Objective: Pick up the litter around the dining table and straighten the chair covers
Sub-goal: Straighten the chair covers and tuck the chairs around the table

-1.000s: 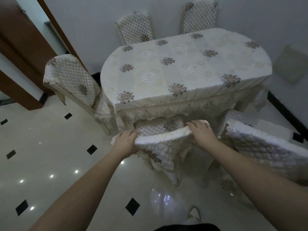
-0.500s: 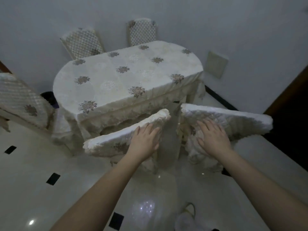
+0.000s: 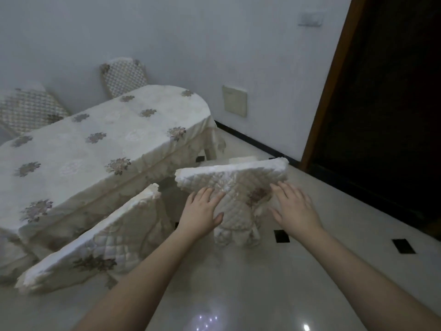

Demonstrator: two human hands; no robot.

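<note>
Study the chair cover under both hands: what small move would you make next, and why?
Probably slide both palms outward and down to smooth it. The left hand and right hand lie flat, fingers straight, on the back of the quilted chair cover, whose cloth between them looks bunched and hangs in a crumpled flap, while its top edge already sits straight.

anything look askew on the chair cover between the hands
Yes. The quilted chair cover is bunched into a rumpled fold hanging between the left hand and right hand, not lying flat over the chair back.
</note>
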